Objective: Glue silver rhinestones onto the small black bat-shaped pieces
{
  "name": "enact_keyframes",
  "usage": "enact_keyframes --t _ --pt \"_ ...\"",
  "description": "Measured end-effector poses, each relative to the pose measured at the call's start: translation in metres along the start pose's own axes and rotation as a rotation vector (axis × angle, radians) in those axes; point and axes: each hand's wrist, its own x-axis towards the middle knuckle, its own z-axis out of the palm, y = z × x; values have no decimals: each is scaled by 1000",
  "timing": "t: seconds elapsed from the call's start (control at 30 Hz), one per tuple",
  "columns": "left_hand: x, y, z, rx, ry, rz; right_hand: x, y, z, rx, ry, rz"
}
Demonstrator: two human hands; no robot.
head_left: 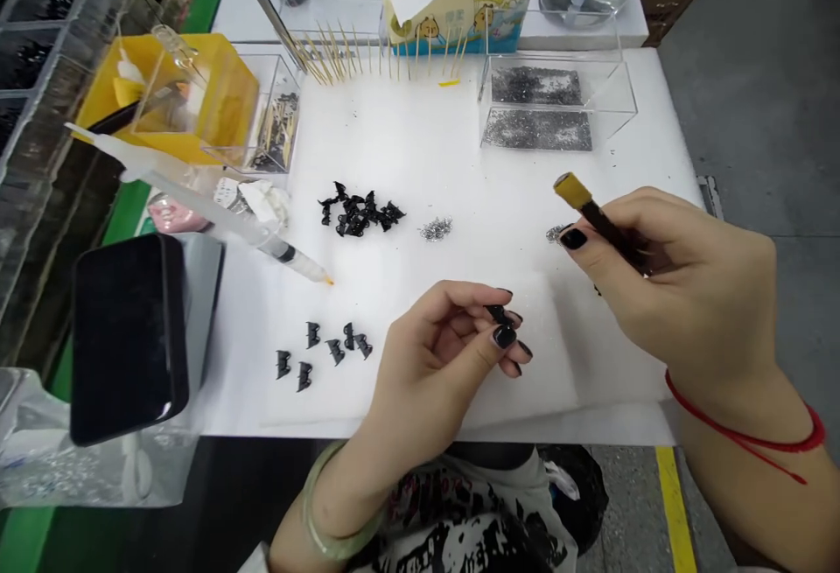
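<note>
My left hand, low over the front of the white foam sheet, pinches a small black piece between thumb and index finger. Fingers partly hide its shape. On the right, my right hand grips a dark stick with a mustard-yellow block end, which points up and left. Beneath that hand is a small heap of silvery bits, partly covered by the thumb. Several black bat-shaped pieces lie apart left of my left hand. A pile of similar black pieces sits farther back beside another silvery heap.
A syringe slants over the left side above a phone. Clear boxes hold dark glitter sheets at back right. Toothpicks stand upright along the back, before a tissue pack. A yellow bin is back left.
</note>
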Motion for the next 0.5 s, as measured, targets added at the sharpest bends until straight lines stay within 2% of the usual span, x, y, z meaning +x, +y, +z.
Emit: enact_keyframes --t 0.13,0.3,0.4,0.5 --pt "2 0 3 4 3 -17 10 2 7 -127 3 -65" --pt "1 -2 4 26 -37 -47 39 19 28 -320 -90 -162" --pt "0 -5 3 25 -73 -59 54 26 40 -477 -89 -185" --pt "-3 -8 3 52 -109 -56 63 25 41 -579 -63 -217"
